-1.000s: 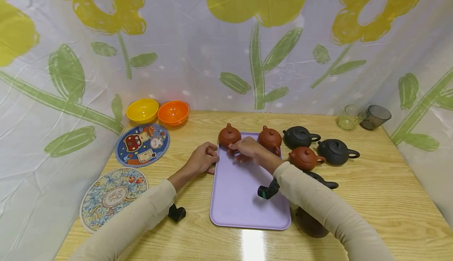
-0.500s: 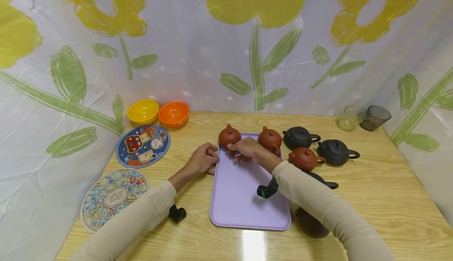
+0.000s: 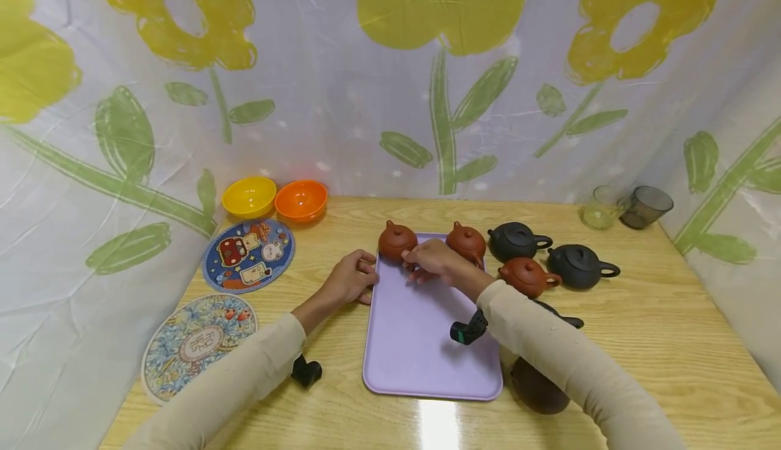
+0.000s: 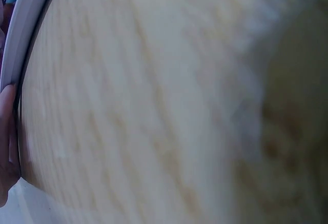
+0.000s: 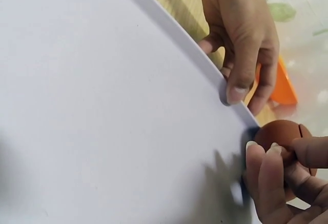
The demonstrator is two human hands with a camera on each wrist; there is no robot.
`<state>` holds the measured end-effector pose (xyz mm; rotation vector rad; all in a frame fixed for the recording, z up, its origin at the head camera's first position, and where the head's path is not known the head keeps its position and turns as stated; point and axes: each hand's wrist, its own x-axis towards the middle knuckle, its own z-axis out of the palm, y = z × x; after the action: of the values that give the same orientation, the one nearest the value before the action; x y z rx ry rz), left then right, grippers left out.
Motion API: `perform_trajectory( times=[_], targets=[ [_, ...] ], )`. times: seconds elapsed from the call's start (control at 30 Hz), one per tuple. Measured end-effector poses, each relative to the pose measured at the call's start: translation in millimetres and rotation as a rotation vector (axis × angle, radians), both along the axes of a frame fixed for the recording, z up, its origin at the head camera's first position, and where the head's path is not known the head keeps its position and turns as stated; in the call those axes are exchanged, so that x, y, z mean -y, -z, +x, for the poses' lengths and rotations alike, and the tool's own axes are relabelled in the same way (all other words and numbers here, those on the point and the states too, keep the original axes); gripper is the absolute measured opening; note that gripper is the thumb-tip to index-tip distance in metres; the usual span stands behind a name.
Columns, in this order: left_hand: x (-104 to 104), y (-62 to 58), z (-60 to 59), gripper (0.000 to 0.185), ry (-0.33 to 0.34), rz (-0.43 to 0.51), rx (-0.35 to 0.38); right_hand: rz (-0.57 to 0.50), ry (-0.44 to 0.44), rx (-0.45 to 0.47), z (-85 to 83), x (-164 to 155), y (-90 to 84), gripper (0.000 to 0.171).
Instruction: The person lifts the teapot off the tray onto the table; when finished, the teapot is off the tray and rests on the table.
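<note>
A reddish-brown clay teapot (image 3: 396,238) sits at the far left corner of a lilac tray (image 3: 430,362). My right hand (image 3: 434,261) pinches its handle between thumb and fingers, as the right wrist view shows; the other fingers curl over the tray. On the tray's left side, my left hand (image 3: 350,279) grips the rim, thumb on top and fingers outside and below. The left wrist view catches only part of that hand (image 4: 6,142) at the rim. A second red teapot (image 3: 466,241) stands at the far right corner of the tray, its handle facing me.
Right of the tray stand another red teapot (image 3: 526,276), black teapots (image 3: 512,241) and a dark brown pot (image 3: 539,389), partly behind my right sleeve. Two glass cups (image 3: 645,207) stand at the back right. Left are yellow (image 3: 249,198) and orange bowls (image 3: 302,201) and two round mats (image 3: 249,255).
My right hand has shifted slightly to the right at the teapot's handle. The head view has tilted up a little. My left hand keeps its place on the tray rim.
</note>
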<state>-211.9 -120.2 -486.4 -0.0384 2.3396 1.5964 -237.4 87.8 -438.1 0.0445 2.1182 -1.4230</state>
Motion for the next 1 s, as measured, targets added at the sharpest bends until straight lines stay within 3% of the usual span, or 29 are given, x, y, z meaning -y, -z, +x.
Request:
perform_trajectory(
  times=[0.37,1.0],
  targets=[
    [0,-0.5,-0.4,0.037,-0.002,0.004,-0.002,0.035,-0.01,-0.033,-0.3,-12,-5.7,0.033],
    [0,0.3,-0.7,0.038,-0.007,0.005,0.002,0.013,-0.084,-0.095,13.0,-50,-35.1,0.04]
  ],
)
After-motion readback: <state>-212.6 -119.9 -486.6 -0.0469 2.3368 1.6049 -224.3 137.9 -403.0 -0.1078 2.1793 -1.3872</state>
